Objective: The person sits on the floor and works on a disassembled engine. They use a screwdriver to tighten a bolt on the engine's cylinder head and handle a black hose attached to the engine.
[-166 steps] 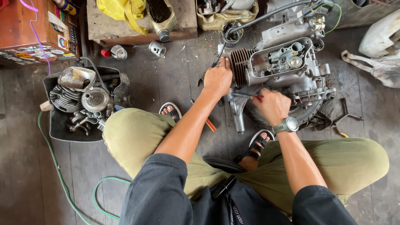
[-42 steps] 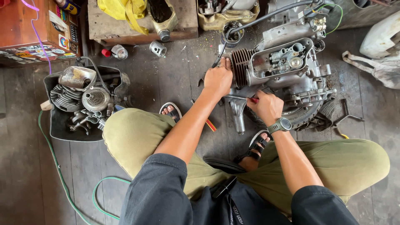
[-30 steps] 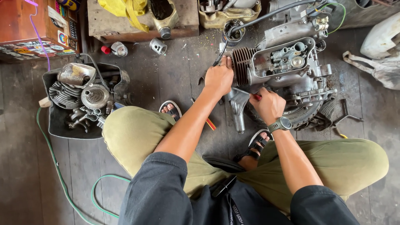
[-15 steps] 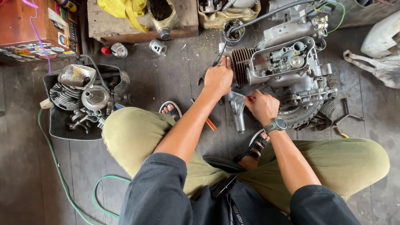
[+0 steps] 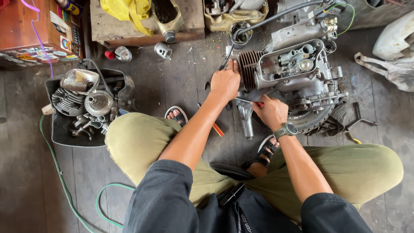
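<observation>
- Head view: the person squats on a dark plank floor (image 5: 181, 82), knees wide in olive trousers, over a small engine (image 5: 297, 82) that lies on the boards in front of them.
- The left hand (image 5: 225, 83) lies palm down, fingers spread, against the ribbed cylinder (image 5: 249, 69) at the engine's left end; it presses there rather than clasping anything.
- The right hand (image 5: 271, 112), a watch (image 5: 286, 129) on its wrist, is closed round a red-handled screwdriver (image 5: 250, 102). The thin shaft runs leftwards under the left hand, close to the engine's lower edge; where the tip sits I cannot tell.
- A second red-and-yellow tool (image 5: 217, 128) lies on the floor beside the left forearm.
- To the left, well apart from the engine, a black tray (image 5: 60, 133) holds a finned cylinder, a round metal disc and other loose parts.
- A green hose (image 5: 56, 172) curls across the floor below the tray.
- A sandalled foot (image 5: 176, 114) shows between the knees.
</observation>
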